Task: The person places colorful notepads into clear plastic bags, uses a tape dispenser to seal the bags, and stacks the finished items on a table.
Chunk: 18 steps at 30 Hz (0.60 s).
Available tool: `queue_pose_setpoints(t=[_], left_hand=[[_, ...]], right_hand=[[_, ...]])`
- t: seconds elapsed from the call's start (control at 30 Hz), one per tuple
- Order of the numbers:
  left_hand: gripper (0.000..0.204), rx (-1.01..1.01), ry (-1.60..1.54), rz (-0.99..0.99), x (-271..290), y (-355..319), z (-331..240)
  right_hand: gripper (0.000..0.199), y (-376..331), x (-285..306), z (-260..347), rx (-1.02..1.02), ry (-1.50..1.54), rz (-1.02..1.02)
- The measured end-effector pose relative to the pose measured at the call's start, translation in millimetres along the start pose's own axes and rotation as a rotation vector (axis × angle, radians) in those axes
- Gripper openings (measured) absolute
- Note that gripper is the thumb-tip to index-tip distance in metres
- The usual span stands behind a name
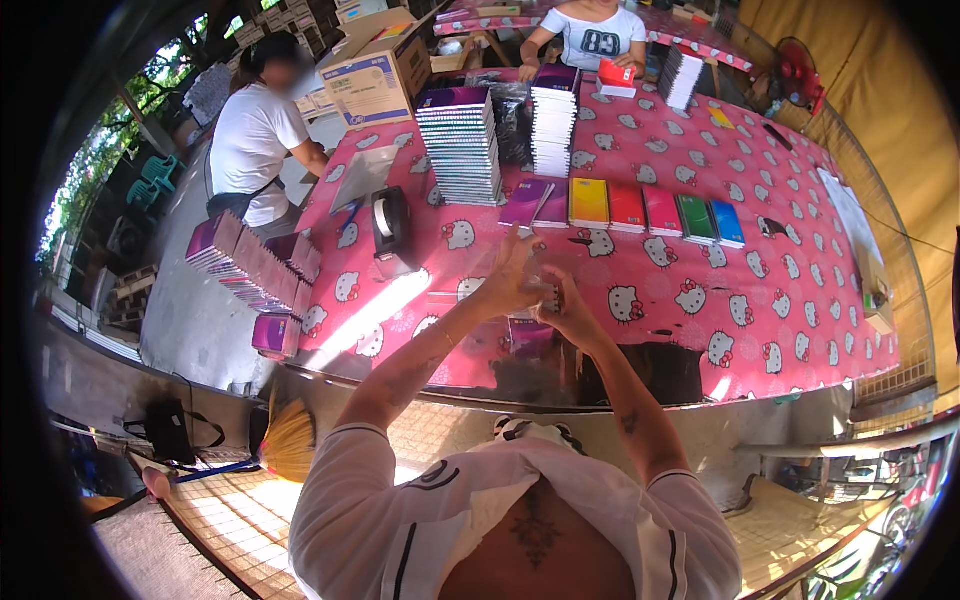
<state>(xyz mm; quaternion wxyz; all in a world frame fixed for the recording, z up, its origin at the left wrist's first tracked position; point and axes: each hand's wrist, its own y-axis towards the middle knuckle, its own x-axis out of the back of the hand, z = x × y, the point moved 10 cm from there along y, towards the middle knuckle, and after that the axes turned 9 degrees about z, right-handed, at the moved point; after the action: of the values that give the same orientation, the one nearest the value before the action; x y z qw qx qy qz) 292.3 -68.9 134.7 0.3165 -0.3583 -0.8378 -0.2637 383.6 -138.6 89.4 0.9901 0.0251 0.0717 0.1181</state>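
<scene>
My left hand [513, 278] is over the near middle of the table, its fingers stretched toward a purple notebook [521, 203]. Close beside it, my right hand [568, 304] has its fingers curled closed; whatever is in them is too small to make out. A shiny, clear patch, perhaps plastic film, shows between the hands. Below them, near the table edge, lies another purple notebook [531, 337], partly hidden. A row beyond my hands holds a yellow notebook [589, 203], a red notebook [627, 207], a pink one [662, 212], a green one [697, 218] and a blue one [728, 223].
Tall spiral notebook stacks [462, 150] [553, 125] rise beyond the row. A black tape dispenser [391, 232] stands left, near more stacked notebooks [250, 265] at the table's edge. A cardboard box [372, 90] sits at the far left. Two people [258, 150] [598, 40] are at the table.
</scene>
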Motion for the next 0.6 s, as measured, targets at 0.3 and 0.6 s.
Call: queue_pose_setpoints(t=[0.3,0.6], left_hand=[[0.054,0.277,-0.75,0.324,-29.9,-39.9,59.9],[0.041,-0.308,0.381,-0.003,14.7,-71.8,-77.8]], right_hand=[[0.094,20.0,9.0,-15.2,-0.064,0.232,0.23],[0.053,-33.8,-10.9,52.0,0.293,-0.732,-0.033]])
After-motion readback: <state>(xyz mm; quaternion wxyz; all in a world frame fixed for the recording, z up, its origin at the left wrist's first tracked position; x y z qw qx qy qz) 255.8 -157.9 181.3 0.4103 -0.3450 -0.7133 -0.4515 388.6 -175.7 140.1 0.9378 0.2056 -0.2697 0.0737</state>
